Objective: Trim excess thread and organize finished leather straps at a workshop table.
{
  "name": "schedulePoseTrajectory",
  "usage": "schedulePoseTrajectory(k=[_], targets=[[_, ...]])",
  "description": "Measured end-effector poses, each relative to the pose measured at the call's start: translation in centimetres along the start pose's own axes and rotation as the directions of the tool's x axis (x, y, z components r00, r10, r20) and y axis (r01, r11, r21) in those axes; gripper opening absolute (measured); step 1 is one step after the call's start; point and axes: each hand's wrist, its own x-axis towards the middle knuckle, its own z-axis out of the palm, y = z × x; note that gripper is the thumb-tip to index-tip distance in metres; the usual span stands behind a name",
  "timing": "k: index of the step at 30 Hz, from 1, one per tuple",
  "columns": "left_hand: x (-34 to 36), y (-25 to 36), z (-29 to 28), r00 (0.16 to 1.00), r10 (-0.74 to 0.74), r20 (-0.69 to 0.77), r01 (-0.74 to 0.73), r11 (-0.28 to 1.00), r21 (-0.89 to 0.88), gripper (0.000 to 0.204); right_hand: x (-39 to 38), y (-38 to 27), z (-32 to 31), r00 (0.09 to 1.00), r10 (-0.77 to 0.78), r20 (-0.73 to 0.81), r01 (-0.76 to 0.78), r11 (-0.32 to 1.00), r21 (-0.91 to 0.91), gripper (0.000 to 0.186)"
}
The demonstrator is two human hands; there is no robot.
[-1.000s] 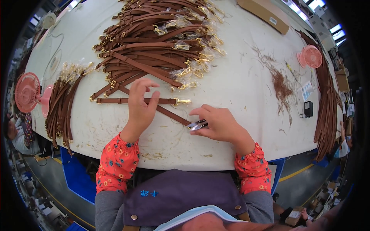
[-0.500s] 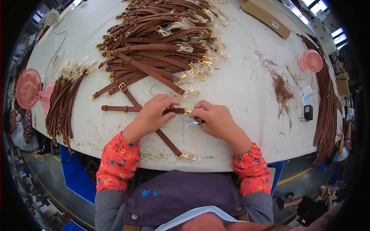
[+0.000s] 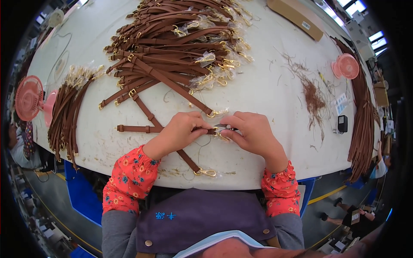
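Both hands, left hand (image 3: 178, 131) and right hand (image 3: 254, 133), pinch the brown strap (image 3: 137, 128) between them.

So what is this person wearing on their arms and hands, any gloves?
No gloves: the left hand and the right hand are both bare, with no rings or watch that I can make out. Each forearm has a red sleeve printed with small flowers, gathered at the wrist. Above the elbows the sleeves turn plain grey. A dark purple apron with snap buttons covers the front.

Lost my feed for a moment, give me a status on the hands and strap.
Left hand pinching brown strap. Right hand holds small metal tool at its end. Second strap crosses beneath.
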Motion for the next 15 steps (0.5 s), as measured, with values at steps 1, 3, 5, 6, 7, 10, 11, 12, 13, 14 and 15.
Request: schedulePoseTrajectory(k=[1,3,5,6,7,10,11,12,13,14,15], targets=[[-0.1,0.0,0.1,1.000,0.000,-0.002,0.000,1.000,0.000,0.017,0.1,-0.2,0.2,0.998,-0.067,-0.007,0.066,0.992,-0.104,0.017],[-0.3,0.0,0.6,0.998,0.038,-0.053,-0.035,0.998,0.050,0.014,0.2,-0.3,0.7,0.991,-0.133,-0.006,0.129,0.970,-0.207,0.015],[-0.4,0.0,0.9,0.994,0.068,-0.090,-0.058,0.993,0.105,0.012,0.2,-0.3,1.2,0.984,-0.175,0.021,0.173,0.935,-0.310,0.014],[-0.5,0.0,1.0,0.987,0.102,-0.125,-0.081,0.984,0.160,0.010,0.3,-0.4,1.3,0.984,-0.174,0.022,0.172,0.935,-0.310,0.014],[-0.5,0.1,1.3,0.987,0.102,-0.124,-0.082,0.984,0.159,0.010,0.3,-0.5,1.3,0.982,-0.187,0.018,0.182,0.927,-0.327,0.013],[-0.4,0.1,1.9,0.972,0.170,-0.164,-0.124,0.958,0.259,0.009,0.3,-0.6,1.3,0.977,-0.212,0.014,0.203,0.910,-0.362,0.012],[-0.4,0.1,2.0,0.969,0.186,-0.162,-0.132,0.946,0.296,0.009,0.3,-0.6,1.3,0.974,-0.226,0.014,0.214,0.900,-0.379,0.011],[-0.4,0.0,2.1,0.967,0.200,-0.161,-0.137,0.933,0.334,0.009,0.4,-0.6,1.3,0.974,-0.225,0.014,0.214,0.901,-0.378,0.011],[-0.4,-0.1,2.2,0.967,0.199,-0.160,-0.137,0.932,0.334,0.009,0.5,-0.7,1.3,0.969,-0.249,0.011,0.232,0.888,-0.398,0.010],[-0.3,-0.2,2.3,0.963,0.214,-0.164,-0.146,0.925,0.350,0.009,0.6,-0.8,1.3,0.962,-0.272,0.008,0.250,0.873,-0.418,0.009],[-0.3,-0.2,2.4,0.959,0.229,-0.167,-0.156,0.918,0.365,0.009,0.6,-0.9,1.2,0.963,-0.270,0.008,0.249,0.874,-0.417,0.009]])
